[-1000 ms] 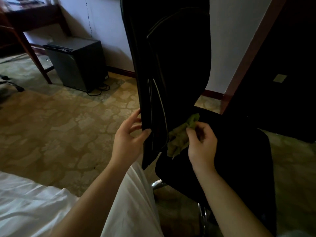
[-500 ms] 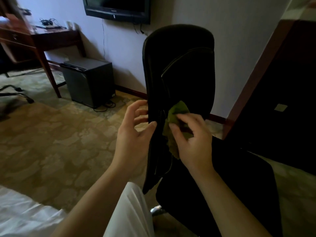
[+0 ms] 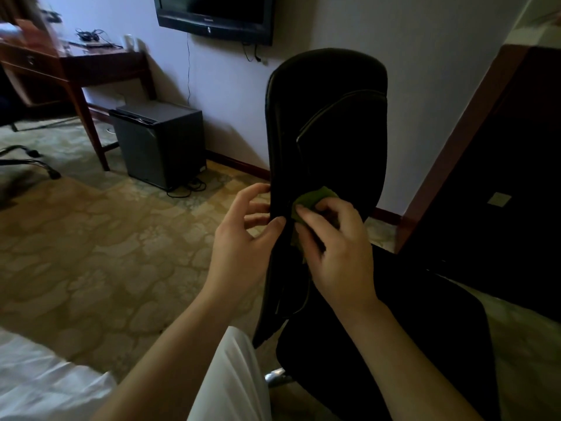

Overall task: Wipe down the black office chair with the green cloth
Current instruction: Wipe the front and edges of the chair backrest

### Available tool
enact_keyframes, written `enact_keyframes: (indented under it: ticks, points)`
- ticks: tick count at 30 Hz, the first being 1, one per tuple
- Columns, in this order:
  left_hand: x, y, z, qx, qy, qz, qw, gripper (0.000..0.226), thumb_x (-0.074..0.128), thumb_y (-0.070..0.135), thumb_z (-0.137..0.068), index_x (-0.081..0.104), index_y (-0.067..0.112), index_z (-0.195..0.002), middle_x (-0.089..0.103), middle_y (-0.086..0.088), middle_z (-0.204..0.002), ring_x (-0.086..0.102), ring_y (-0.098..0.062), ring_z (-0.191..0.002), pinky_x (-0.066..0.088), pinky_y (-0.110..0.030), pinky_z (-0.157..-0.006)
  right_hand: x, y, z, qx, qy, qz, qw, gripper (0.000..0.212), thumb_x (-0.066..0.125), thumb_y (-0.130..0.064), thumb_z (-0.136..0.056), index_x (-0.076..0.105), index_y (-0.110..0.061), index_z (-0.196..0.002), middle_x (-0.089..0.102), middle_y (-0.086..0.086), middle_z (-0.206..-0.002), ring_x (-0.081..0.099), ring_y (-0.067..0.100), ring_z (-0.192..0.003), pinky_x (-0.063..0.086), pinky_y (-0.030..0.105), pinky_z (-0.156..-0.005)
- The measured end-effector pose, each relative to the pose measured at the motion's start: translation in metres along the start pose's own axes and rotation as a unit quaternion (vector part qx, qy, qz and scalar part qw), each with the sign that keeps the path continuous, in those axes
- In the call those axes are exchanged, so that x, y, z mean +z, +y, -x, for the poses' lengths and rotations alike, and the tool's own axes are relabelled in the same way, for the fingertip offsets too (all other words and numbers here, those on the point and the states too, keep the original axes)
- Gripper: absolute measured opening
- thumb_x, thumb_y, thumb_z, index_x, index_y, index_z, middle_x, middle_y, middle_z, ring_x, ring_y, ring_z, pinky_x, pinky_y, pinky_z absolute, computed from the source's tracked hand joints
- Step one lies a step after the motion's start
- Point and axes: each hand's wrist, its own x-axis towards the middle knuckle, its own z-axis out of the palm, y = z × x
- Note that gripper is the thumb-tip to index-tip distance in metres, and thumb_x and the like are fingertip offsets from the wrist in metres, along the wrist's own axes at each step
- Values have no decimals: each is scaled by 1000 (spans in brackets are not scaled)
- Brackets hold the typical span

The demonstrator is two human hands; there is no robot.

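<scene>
Right hand (image 3: pixel 337 247) had the green cloth (image 3: pixel 315 197) bunched against the black office chair (image 3: pixel 343 123) backrest, left hand (image 3: pixel 243 235) pinching its side edge. Looked mid-wipe to me; the upper backrest probably needed covering next.

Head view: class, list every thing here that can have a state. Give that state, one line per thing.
chair: backrest upright, held and wiped near its left edge
cloth: bunched, pressed against the backrest
left hand: holds the backrest edge, thumb in front
right hand: grips the cloth, fingers curled
TV: screen dark
fridge: door shut
</scene>
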Motion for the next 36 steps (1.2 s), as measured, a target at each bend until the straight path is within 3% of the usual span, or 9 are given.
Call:
enact_keyframes:
  ticks: [6,11,19,27,36]
  points:
    - [2,1,0,-1,2,4,1000,44,73,13,-92,59,37,-126,69,18,-102,67,2,-98,53,-11,-67,-3,0,7,9,-34,15,999,37,60,-20,-99,63,-15,-136,55,12,-123,58,29,-111,57,38,-85]
    - [3,1,1,-4,3,-1,1000,48,74,11,-90,57,44,-122,67,25,-102,66,4,-98,54,-12,-68,-4,-3,3,28,-31,16,999,38,66,-15,-96,65,-14,-133,56,10,-118,60,27,-108,56,34,-87]
    - [6,0,2,-7,16,2,1000,48,74,11,-91,58,43,-124,68,15,-102,66,5,-98,53,-11,-64,-6,2,25,34,-82,27,996,32,63,-15,-97,68,-10,-128,58,10,-115,62,28,-103,60,42,-81]
    - [7,0,5,-1,15,-8,1000,49,72,10,-92,58,36,-130,68,13,-104,65,6,-98,52,-8,-66,-7,-8,1,23,-27,41,999,33,63,-11,-97,66,-9,-130,61,12,-116,64,30,-103,59,43,-84]
    - [6,0,6,4,16,-21,1000,49,72,9,-93,57,41,-127,70,13,-100,65,9,-97,50,-6,-65,-4,-14,7,30,-45,47,997,34,59,-16,-98,66,-11,-131,58,12,-115,62,29,-102,59,41,-81]
